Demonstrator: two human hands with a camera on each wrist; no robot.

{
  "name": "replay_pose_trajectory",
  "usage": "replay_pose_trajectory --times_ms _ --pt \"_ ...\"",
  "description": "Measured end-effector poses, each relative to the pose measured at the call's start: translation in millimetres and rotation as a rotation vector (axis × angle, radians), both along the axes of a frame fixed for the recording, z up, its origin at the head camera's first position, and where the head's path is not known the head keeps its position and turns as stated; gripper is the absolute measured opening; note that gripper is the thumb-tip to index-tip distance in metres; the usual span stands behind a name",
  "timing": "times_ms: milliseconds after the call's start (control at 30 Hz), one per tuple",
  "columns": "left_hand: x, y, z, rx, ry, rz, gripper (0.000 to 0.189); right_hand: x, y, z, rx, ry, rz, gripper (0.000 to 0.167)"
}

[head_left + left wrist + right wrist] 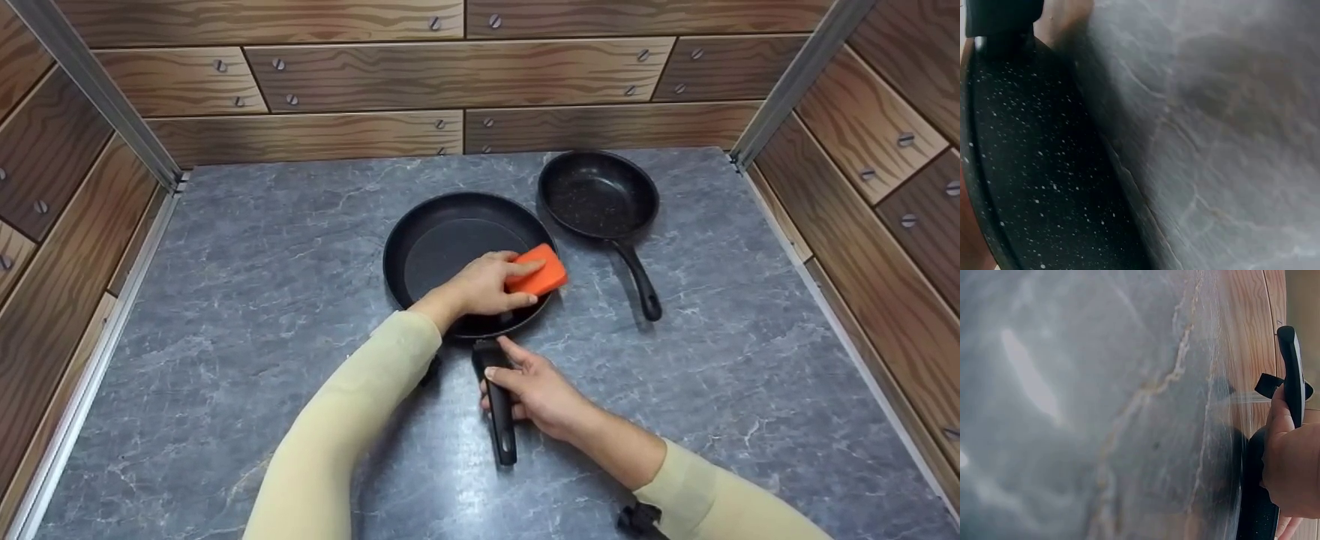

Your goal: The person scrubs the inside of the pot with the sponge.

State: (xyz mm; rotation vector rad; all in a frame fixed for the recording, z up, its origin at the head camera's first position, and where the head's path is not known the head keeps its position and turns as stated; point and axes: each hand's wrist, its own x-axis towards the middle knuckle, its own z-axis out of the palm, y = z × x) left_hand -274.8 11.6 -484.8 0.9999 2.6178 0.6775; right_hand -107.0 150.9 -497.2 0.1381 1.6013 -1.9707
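A large black frying pan (442, 247) sits on the grey marbled surface, its handle (504, 427) pointing toward me. My left hand (487, 285) reaches over the pan and holds an orange sponge (546, 274) at the right rim, forefinger across its top and thumb at its near side. My right hand (544, 394) grips the handle close to the pan, thumb on top and fingers underneath. In the left wrist view the pan's speckled outer side (1044, 169) fills the left; the sponge is hidden there. The right wrist view shows the right hand (1294, 464) around the handle (1292, 371).
A smaller black frying pan (600, 195) stands to the back right, its handle (637, 281) angled toward me. Wood-patterned panels (457, 75) enclose the grey surface (262, 247) at the back and both sides, with metal rails (97, 90) at the corners.
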Motion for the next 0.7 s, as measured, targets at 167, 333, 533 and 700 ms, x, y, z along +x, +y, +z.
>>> replay_pose_trajectory --times_ms 167,333,533,700 --pt "-2.7 0.0 -0.1 -0.037 0.103 -0.04 0.067 -0.1 0 0.1 -0.001 0.003 -0.002 0.087" --pt "-7.4 -0.2 -1.1 -0.066 0.213 -0.079 0.066 1.0 1 -1.2 -0.002 -0.003 -0.008 0.088" --pt "-13.3 -1.6 -2.6 -0.082 0.234 -0.101 0.065 2.0 2 -2.5 -0.006 -0.011 -0.008 0.088" --pt "-18.3 -3.0 -0.2 -0.06 0.208 -0.107 0.066 0.7 3 -0.9 -0.008 -0.002 -0.003 0.088"
